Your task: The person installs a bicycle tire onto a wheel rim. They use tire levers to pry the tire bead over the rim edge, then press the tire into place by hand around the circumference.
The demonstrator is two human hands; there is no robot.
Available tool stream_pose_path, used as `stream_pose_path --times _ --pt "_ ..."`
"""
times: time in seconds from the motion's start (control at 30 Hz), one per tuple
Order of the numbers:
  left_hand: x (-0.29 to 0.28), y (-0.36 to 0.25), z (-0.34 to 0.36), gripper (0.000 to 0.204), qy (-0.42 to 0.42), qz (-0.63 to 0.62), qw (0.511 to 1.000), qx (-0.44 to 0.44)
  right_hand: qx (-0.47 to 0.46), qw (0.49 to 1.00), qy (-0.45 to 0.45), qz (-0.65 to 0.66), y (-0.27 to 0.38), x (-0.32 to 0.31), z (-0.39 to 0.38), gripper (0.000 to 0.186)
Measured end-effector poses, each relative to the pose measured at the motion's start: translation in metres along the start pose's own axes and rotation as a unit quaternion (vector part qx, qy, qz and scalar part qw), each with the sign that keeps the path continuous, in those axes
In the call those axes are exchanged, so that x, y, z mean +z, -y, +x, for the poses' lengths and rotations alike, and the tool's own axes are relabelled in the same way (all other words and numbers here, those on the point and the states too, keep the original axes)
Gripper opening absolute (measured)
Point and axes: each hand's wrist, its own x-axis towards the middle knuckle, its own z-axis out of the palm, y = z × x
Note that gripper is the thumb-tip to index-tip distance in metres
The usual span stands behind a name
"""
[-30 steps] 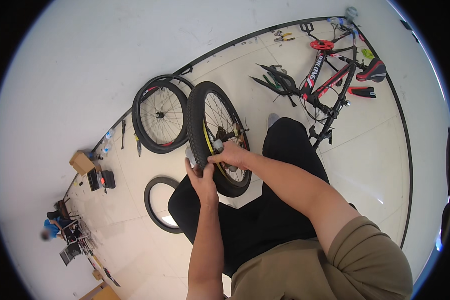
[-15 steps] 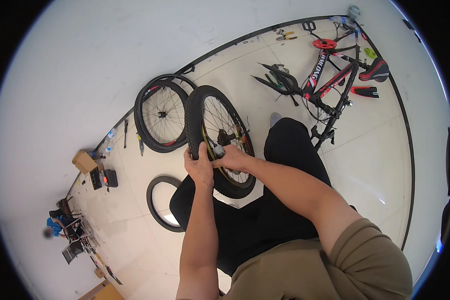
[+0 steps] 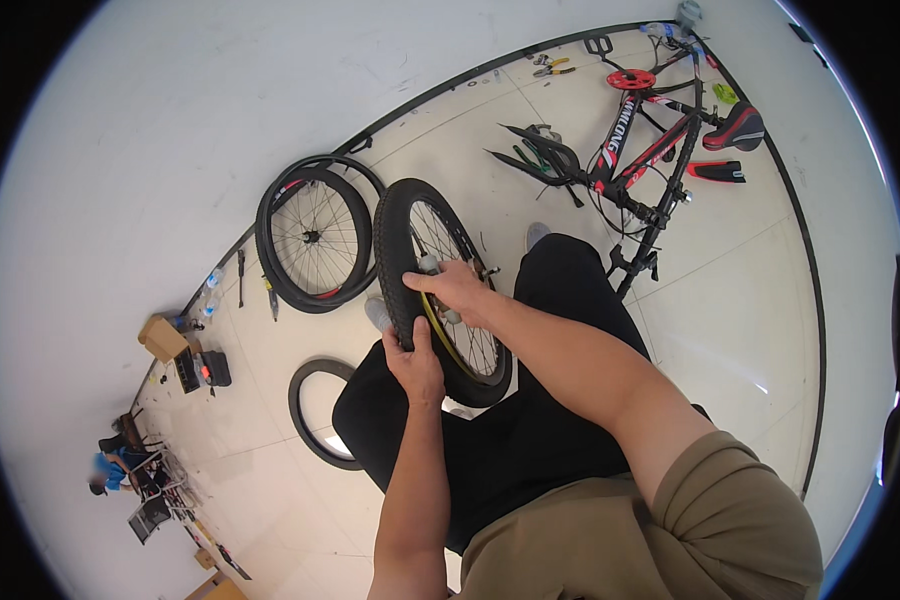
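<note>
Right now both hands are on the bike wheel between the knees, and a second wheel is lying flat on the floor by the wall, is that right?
Not quite. Both hands, left hand and right hand, are on the bike wheel, but the head view shows the second wheel standing upright, leaning at the wall, not lying flat.

Looking down at a bike wheel (image 3: 440, 290) standing upright between the knees, black tire on, resting against black trousers. Left hand (image 3: 415, 362) grips the tire's near edge, thumb up on the tread. Right hand (image 3: 460, 288) reaches over the rim and sits on the spokes near the hub. A second wheel (image 3: 315, 240) leans on the white wall just behind, and a loose tire (image 3: 315, 415) lies flat on the floor to the left. Frame of a red and black bike (image 3: 650, 150) sits upside down further back, wheels off.
</note>
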Motion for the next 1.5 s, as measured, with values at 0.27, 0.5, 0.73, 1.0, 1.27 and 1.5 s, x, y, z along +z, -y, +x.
stream_pose_path --times 0.27,0.5,0.73,1.0,1.27,1.5 --pt "-0.015 0.005 -0.002 0.027 0.028 -0.082 0.995 -0.051 0.006 0.998 0.039 -0.039 -0.006 -0.004 0.007 0.033" --pt "-0.008 -0.004 -0.003 0.028 0.029 -0.114 0.988 -0.097 0.018 0.996 -0.005 -0.088 -0.011 -0.010 0.021 0.043" --pt "-0.009 0.001 -0.003 0.030 0.018 -0.119 0.989 -0.087 -0.005 0.993 -0.032 -0.116 -0.010 -0.004 0.015 0.042" --pt "-0.012 0.009 -0.014 0.035 -0.034 -0.019 0.999 0.017 0.007 0.997 0.063 -0.052 -0.001 -0.005 -0.003 0.030" --pt "-0.023 0.011 -0.017 0.038 -0.029 -0.011 0.996 0.088 -0.053 0.989 0.099 -0.093 0.011 0.002 -0.016 0.028" --pt "-0.039 0.022 0.010 0.068 -0.031 -0.109 0.987 -0.117 -0.030 0.985 0.023 -0.169 -0.023 -0.006 -0.001 0.041"
